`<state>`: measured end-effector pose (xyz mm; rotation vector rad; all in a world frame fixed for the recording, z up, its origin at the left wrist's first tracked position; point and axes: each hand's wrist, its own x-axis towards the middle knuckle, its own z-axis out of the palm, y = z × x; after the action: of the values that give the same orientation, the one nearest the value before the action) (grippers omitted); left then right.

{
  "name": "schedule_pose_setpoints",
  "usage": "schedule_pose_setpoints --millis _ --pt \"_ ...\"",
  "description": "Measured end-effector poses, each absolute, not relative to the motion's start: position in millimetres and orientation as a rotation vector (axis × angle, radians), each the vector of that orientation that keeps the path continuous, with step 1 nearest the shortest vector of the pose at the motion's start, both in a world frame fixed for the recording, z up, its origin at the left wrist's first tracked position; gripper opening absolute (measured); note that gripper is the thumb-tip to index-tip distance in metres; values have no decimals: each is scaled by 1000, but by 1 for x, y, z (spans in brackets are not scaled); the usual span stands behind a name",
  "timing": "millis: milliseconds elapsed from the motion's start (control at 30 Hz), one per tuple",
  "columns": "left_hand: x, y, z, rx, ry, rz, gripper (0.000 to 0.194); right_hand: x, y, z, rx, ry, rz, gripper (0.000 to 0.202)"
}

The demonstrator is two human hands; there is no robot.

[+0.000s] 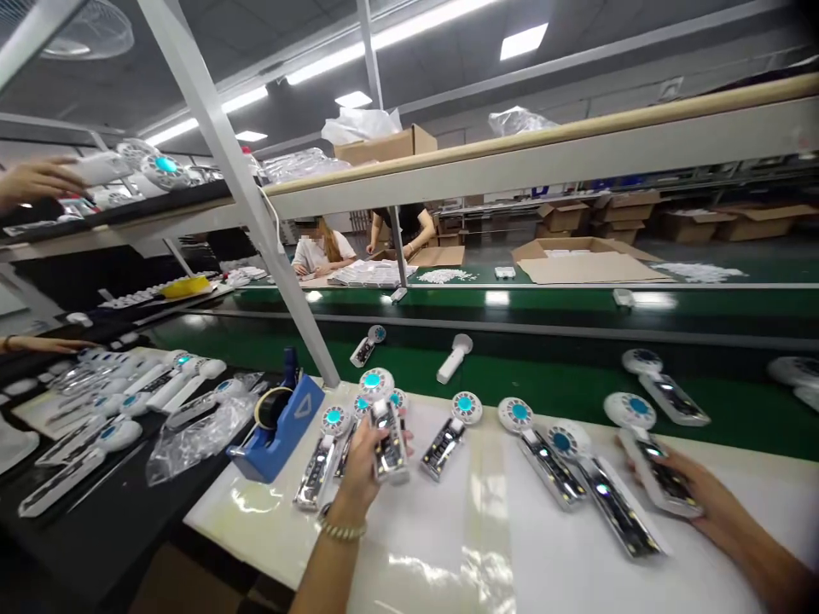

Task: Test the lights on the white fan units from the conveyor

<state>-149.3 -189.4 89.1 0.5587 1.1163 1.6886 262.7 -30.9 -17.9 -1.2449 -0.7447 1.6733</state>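
My left hand (362,467), with a beaded bracelet at its wrist, is closed round a white handheld fan (389,443) with a blue hub and an uncovered handle showing its circuit board. At the right, my right hand (697,488) grips a second handheld fan (662,473) of the same kind, its round head up and a small light glowing on the board. Between the hands, several similar open-handled fans lie on the white worktop (441,541), among them one fan (451,435) just right of my left hand. Another fan (315,460) lies to its left.
A blue tape dispenser (278,435) stands at the worktop's left. Beyond runs a green conveyor belt (409,358) carrying several fans. More fans and a clear plastic bag (198,435) lie on the black table at left, where other people's hands reach in. A metal post (236,188) rises ahead.
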Motion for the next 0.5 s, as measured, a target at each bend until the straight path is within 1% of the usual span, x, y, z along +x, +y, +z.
schedule_pose_setpoints --millis 133,267,400,500 --pt "-117 -154 59 604 1025 1713 50 261 -40 -23 -1095 -799 1731 49" --pt "-111 -155 37 671 1058 1660 56 263 -38 -28 -1074 -803 1742 51" --pt "-118 -161 39 708 1079 1619 54 263 -37 -31 -1063 -769 1713 47" --pt "-120 -161 43 681 1075 1651 52 262 -40 -27 -1060 -782 1696 43"
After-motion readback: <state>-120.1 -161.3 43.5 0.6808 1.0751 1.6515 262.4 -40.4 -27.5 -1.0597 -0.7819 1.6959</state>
